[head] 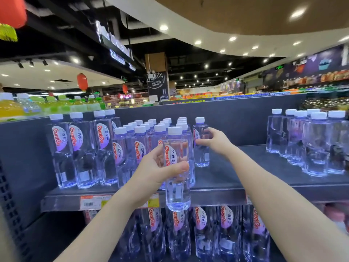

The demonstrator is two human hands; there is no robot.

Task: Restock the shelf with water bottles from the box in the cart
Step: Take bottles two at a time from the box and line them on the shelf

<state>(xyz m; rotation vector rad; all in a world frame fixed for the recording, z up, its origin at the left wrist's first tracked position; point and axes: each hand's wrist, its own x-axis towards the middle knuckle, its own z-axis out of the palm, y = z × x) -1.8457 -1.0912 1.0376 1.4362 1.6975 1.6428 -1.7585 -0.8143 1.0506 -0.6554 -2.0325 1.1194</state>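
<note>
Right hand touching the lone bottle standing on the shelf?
Touching. Head view: right hand has thumb and fingers curled round the standing water bottle.

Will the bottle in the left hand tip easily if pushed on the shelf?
Probably, if pushed high: the bottle is tall and narrow. It looks full, so likely heavy and steadier when pushed low. Its smooth plastic may slip.

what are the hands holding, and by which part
The left hand grips a water bottle around its middle; the right hand grips a second bottle, on the shelf, by its upper body.
</note>
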